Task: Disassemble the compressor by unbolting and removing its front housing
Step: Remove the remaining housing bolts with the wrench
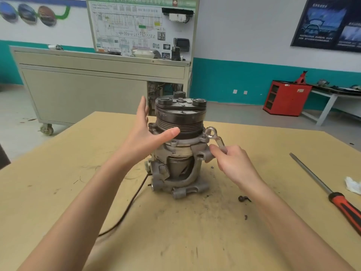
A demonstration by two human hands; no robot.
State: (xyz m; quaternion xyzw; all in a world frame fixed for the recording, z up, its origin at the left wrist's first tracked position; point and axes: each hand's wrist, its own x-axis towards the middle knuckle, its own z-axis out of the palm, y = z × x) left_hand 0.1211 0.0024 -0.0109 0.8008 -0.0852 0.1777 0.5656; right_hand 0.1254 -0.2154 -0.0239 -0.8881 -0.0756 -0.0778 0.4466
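Observation:
A grey metal compressor [178, 153] stands upright on the wooden table [195, 231], its dark ribbed pulley and clutch plate [180, 116] on top. My left hand [144, 133] is at the pulley's left side with fingers straight and thumb stretched across the pulley's lower edge. My right hand [232, 161] grips the shaft of a ring spanner [214, 136], whose ring end sits at the housing's upper right flange. A small dark bolt [243, 198] lies loose on the table to the right of the compressor's base.
A long screwdriver with a red and black handle [330, 190] lies at the right, a crumpled white rag [352, 184] beside it. A black cable [127, 206] trails from the compressor toward the table's front left. Behind stand a wheeled training cabinet [88, 85] and a red cabinet [285, 98].

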